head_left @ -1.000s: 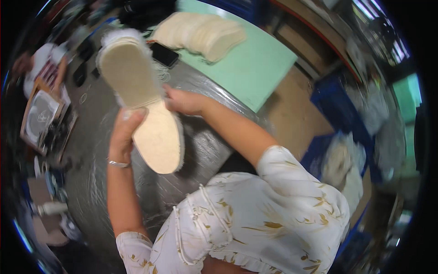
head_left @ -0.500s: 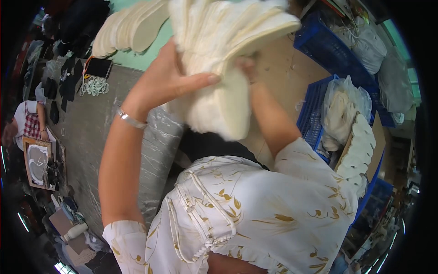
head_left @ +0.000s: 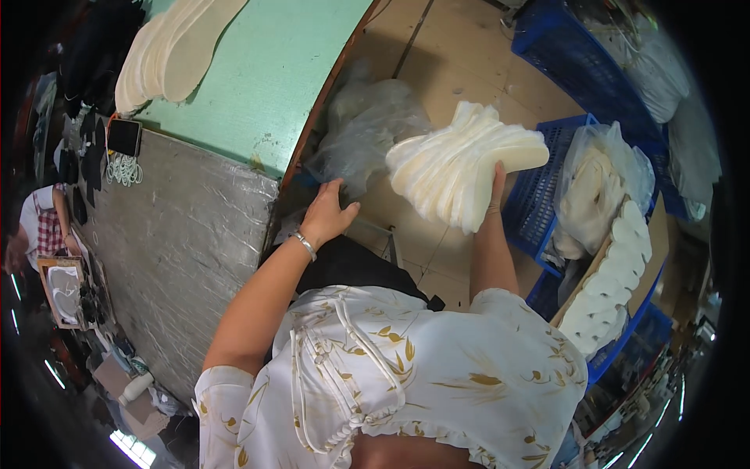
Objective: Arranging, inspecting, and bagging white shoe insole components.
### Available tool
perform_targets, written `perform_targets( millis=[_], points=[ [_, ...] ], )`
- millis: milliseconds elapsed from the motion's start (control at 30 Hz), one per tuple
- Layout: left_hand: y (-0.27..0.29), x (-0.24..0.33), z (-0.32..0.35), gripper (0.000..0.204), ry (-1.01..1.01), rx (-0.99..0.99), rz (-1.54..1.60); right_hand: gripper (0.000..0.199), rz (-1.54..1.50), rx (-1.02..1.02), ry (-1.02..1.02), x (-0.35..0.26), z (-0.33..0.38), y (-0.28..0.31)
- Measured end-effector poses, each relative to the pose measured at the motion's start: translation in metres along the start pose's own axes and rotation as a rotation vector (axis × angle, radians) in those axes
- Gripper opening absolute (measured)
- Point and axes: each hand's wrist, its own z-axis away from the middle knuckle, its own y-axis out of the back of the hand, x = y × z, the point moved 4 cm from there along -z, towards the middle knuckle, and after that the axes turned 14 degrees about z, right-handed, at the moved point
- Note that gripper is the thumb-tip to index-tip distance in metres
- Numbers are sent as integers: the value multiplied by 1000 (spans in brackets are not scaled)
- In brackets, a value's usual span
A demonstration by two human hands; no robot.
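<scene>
A fanned stack of cream fleecy insoles (head_left: 461, 168) hangs over the floor on the right, gripped at its right side by my right hand (head_left: 495, 191). Most of that hand's fingers are hidden behind the stack. My left hand (head_left: 330, 214) is empty, thumb and fingers apart, just below a translucent plastic bag (head_left: 363, 129) beside the table edge. Its fingertips reach the bag's lower end; whether they touch it I cannot tell. Another row of overlapping insoles (head_left: 176, 51) lies on the green tabletop (head_left: 266, 70) at the far left.
A grey-covered table (head_left: 180, 211) adjoins the green one; a phone-like dark device (head_left: 125, 137) lies there. Blue crates (head_left: 539, 191) stand at right, near a bagged cream bundle (head_left: 590, 187) and a box of white pieces (head_left: 609, 289). Another person (head_left: 47, 219) sits far left.
The insole stack has moved down and right, from both hands into my right hand alone. My left hand has let go and dropped toward the plastic bag.
</scene>
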Motion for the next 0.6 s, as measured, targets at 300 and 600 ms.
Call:
perform_targets(
  millis=[300, 600],
  points=[
    [-34, -62, -90, 91, 462, 117, 233, 85, 61, -27, -58, 31, -100, -38],
    [-64, -97, -146, 72, 628, -73, 12, 96, -275, -578, -13, 24, -136, -15]
  ],
)
